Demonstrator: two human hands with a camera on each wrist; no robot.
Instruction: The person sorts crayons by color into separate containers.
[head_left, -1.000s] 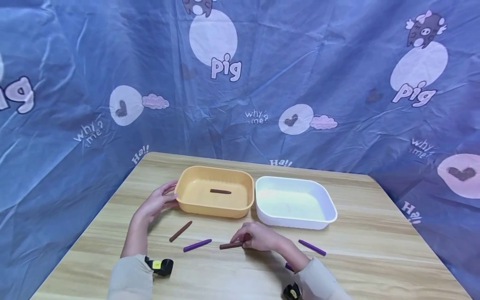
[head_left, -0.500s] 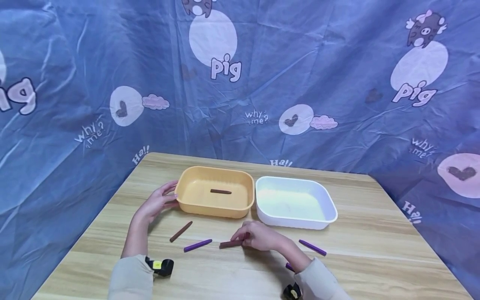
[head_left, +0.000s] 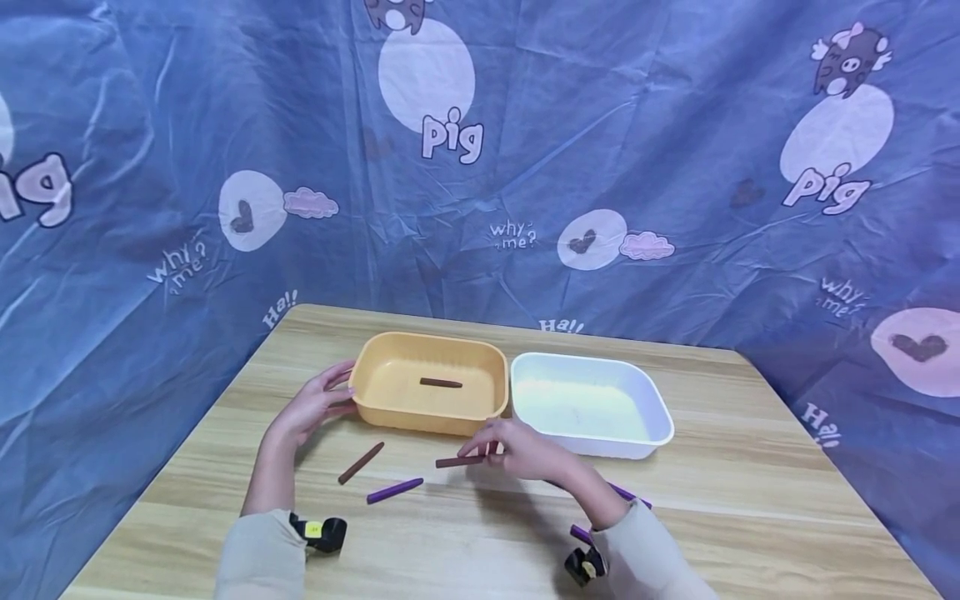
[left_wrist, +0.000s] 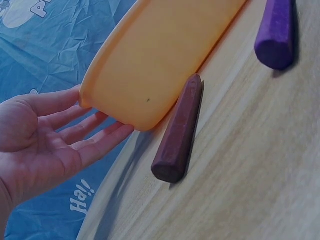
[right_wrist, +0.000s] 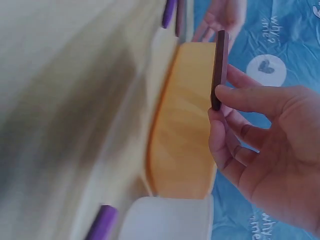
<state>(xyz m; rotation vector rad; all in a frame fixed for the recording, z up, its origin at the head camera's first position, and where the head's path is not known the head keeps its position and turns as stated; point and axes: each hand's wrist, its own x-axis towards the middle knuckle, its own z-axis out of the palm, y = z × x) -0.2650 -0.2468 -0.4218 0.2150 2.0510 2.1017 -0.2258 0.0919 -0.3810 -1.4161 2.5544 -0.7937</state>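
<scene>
My right hand (head_left: 525,448) pinches a brown crayon (right_wrist: 220,70) between thumb and fingers. In the head view this crayon is over the table, just in front of the orange tray (head_left: 427,422). At that tray's left end, my left hand (left_wrist: 60,135) touches the wall with its fingers extended. One brown crayon (head_left: 441,383) lies inside the orange tray. A second brown crayon (left_wrist: 177,132) rests on the table near the tray's front left corner. To its right lies a purple crayon (head_left: 395,490).
A white tray (head_left: 592,446) stands right beside the orange one. Two more purple crayons, one near the right forearm (head_left: 580,533) and one partly behind it (head_left: 628,494), lie on the wooden table (head_left: 750,500). A blue printed cloth (head_left: 480,183) hangs behind.
My right hand has lifted the brown crayon off the table and moved it slightly toward the orange tray. The left hand has stayed at the tray.
</scene>
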